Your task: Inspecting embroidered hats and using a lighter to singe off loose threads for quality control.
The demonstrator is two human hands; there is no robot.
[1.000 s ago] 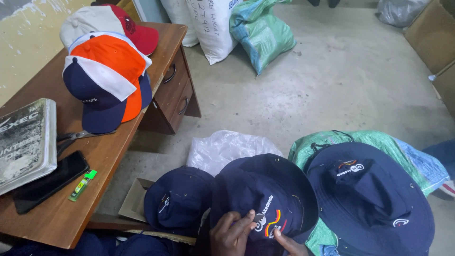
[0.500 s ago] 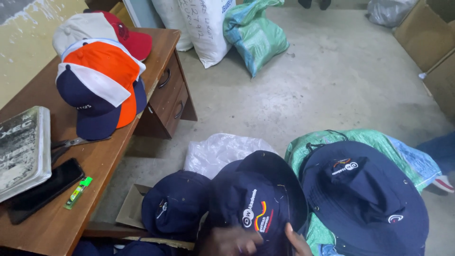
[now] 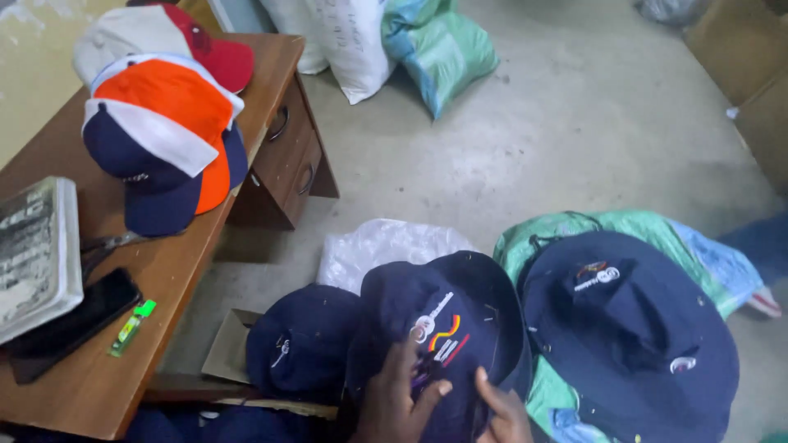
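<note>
Far above the hands spreads bare grey concrete floor (image 3: 574, 139), rough and open, with stuffed woven sacks (image 3: 386, 41) at its far edge. Up and to the left of the left hand stands a brown wooden bench (image 3: 189, 271), its straight edge running toward the hands, with two drawers on its side. On it sit stacked peaked caps (image 3: 156, 123) in orange, white and navy, a thick book (image 3: 33, 254), a black phone (image 3: 78, 316) and a small green lighter (image 3: 131, 324). To the right of the right hand lies a wide-brimmed navy cloth hat (image 3: 632, 320), soft and round, on a green bag (image 3: 558, 234). The left hand (image 3: 398, 402) and right hand (image 3: 501, 410) (both cut off by the frame's lower edge) hold a navy bucket hat (image 3: 443, 328) between them, fingers pinching its cloth near the stitched coloured emblem. Just left of the left hand rests another navy hat (image 3: 300, 340), with crumpled clear plastic (image 3: 386, 246) above.
</note>
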